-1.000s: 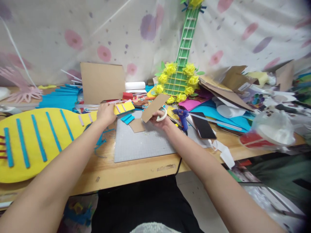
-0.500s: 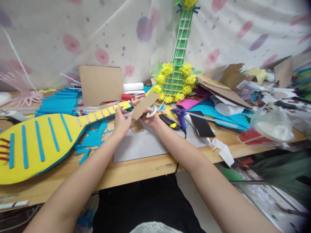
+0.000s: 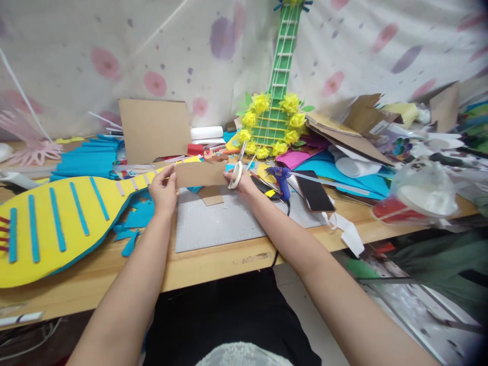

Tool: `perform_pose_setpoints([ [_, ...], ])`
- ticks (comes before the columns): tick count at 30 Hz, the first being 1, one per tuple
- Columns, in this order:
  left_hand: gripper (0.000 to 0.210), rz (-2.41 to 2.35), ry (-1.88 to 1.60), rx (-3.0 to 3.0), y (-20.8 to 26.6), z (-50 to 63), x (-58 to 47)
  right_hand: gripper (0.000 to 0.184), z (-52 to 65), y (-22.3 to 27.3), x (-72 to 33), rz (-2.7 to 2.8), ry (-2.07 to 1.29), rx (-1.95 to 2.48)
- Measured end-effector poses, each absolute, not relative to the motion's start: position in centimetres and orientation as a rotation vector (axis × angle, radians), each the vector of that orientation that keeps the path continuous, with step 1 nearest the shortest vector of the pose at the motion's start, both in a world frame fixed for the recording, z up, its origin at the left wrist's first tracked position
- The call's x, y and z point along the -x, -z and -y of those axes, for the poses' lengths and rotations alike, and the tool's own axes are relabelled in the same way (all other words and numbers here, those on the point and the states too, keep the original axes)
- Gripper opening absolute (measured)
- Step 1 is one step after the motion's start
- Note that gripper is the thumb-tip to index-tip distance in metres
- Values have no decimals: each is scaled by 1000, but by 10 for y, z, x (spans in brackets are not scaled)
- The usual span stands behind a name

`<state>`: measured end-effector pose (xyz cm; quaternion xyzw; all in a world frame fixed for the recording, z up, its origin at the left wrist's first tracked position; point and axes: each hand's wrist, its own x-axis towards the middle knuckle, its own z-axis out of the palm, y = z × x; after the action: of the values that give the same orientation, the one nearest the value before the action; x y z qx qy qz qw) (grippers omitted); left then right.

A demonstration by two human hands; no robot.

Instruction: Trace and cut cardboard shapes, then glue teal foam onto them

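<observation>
A strip of brown cardboard (image 3: 200, 174) stretches level between my two hands above the grey cutting mat (image 3: 221, 229). Its left end is pinched by my left hand (image 3: 164, 190). My right hand (image 3: 240, 182) is closed around white-handled scissors (image 3: 237, 173), blades pointing up and away, and its fingertips also hold the strip's right end. Below the strip, a smaller cardboard piece (image 3: 211, 195) lies on the mat. The yellow cardboard instrument (image 3: 72, 213) with blue stripes is left of my left hand, its neck partly behind that hand.
A green instrument with yellow flowers (image 3: 280, 86) leans against the patterned curtain. A blue glue gun (image 3: 282, 179) and a phone (image 3: 315, 190) lie right of my right hand. Farther right stands a bagged red-and-white cup (image 3: 412, 201). Blue scraps (image 3: 140, 213) lie beside the mat.
My left hand has moved left and now grips the strip's end. The cardboard strip has turned from slanted to level, and the scissors now point upward in my right hand.
</observation>
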<state>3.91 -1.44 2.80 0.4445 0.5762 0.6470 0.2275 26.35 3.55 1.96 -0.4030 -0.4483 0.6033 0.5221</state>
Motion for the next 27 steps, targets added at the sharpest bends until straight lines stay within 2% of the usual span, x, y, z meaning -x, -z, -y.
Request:
perform_pose_setpoints([
  [5,38,-1301,-1805,-812,-37,20,-58,42,-30,-15,-259,1022,-1295,1074],
  [12,34,-1065,-1392,-750,-38,31,-79,41,-30,-24,-260,1104,-1241,1019],
  [16,28,-1120,-1462,-736,-47,28,-59,36,-32,-36,-279,1130,-1207,967],
  [19,30,-1279,-1468,-868,-53,26,-45,30,-30,-44,-295,1294,-1313,957],
  [23,45,-1250,-1140,-1184,-53,32,-46,26,-24,-49,-300,1527,-1379,961],
  [27,43,-1194,-864,-1245,-45,37,-62,29,-21,-48,-284,1555,-1343,968],
])
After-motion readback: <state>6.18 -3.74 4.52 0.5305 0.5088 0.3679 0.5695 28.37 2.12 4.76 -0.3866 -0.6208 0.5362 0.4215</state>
